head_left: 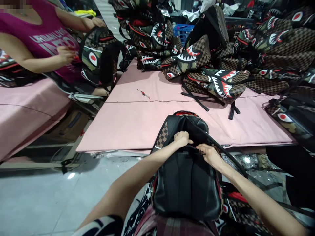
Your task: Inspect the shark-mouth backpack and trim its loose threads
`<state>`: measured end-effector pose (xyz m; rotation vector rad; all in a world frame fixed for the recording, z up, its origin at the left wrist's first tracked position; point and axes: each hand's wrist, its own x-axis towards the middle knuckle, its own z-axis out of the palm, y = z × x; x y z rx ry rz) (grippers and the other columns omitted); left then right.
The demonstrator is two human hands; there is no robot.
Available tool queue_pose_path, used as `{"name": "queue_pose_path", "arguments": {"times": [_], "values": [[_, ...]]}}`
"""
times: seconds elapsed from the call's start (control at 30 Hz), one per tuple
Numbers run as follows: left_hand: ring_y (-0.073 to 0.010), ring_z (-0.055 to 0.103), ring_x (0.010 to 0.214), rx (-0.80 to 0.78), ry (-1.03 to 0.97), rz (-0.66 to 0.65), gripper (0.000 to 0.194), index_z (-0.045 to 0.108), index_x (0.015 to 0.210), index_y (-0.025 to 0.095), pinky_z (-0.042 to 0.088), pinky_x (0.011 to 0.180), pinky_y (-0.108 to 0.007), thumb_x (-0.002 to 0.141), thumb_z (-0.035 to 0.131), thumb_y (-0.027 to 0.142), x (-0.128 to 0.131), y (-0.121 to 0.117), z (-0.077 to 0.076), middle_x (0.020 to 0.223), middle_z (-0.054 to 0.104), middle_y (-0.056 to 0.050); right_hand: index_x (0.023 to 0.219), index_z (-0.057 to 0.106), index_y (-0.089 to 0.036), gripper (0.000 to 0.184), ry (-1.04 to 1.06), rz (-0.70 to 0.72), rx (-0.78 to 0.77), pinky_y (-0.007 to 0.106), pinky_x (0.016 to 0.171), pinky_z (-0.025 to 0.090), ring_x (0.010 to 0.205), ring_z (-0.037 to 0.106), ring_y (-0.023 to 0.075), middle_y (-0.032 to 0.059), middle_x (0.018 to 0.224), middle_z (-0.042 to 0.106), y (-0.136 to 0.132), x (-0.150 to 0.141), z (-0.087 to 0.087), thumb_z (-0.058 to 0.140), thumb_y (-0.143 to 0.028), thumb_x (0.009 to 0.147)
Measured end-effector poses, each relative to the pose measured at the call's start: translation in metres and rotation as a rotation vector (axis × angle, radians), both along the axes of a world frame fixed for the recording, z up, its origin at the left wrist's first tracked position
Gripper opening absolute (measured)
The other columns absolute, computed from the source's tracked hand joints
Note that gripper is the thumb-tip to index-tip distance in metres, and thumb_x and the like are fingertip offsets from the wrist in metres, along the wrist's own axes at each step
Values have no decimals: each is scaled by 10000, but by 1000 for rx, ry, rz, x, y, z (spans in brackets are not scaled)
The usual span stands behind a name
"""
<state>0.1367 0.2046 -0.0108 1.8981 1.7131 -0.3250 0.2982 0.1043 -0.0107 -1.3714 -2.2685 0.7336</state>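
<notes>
A backpack rests in my lap with its black padded back panel facing up, its upper end over the table edge. Brown checkered fabric shows along its upper left side. My left hand is curled at the black fabric near the pack's top, its fingers partly hidden there. Just to the right, my right hand has its fingers drawn together on the pack's upper edge. A small detail at those fingertips is too fine to make out. One black strap runs off to the right.
Several shark-face backpacks are piled on the pink table. A small red-and-white tool lies at its left. Across the gap, a person in a magenta shirt handles another backpack. A blue basket stands behind.
</notes>
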Motion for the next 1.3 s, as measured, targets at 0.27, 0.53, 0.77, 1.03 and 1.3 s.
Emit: {"name": "queue_pose_path", "arguments": {"times": [0.27,0.53,0.77,1.03,1.3], "values": [[-228,642,822,105,-12,-7,159,698,731,151,469,689,-261,652,658,282,15,5,-22,806,688,-110,948,674,-185,417,-84,54,-96,253,804,462,915,620,172,53,971,669,25,9,5,396,-1,697],[-172,637,807,119,-85,75,207,698,779,260,453,697,-226,706,509,218,-5,-10,-14,802,695,-23,1184,522,-177,450,-205,-184,-82,295,768,442,919,613,229,82,994,666,77,27,29,496,-438,819],[-186,629,816,102,-169,158,205,698,810,245,456,689,-242,706,524,215,-11,-18,-6,853,688,-40,1017,616,-171,243,-313,-12,31,252,758,392,913,586,194,76,980,638,81,11,33,556,-237,791],[-200,632,787,105,-187,188,244,705,828,215,460,662,-249,691,505,185,-12,-18,-6,832,686,-71,857,682,-166,172,-585,177,121,267,666,383,829,591,216,88,884,649,89,-23,34,531,-208,787],[-227,635,820,101,-148,198,230,703,820,207,470,680,-278,696,510,202,-13,-16,-6,846,687,-92,845,684,-151,171,-655,231,129,289,674,398,843,598,244,106,880,649,97,-30,31,533,-206,785]]}}
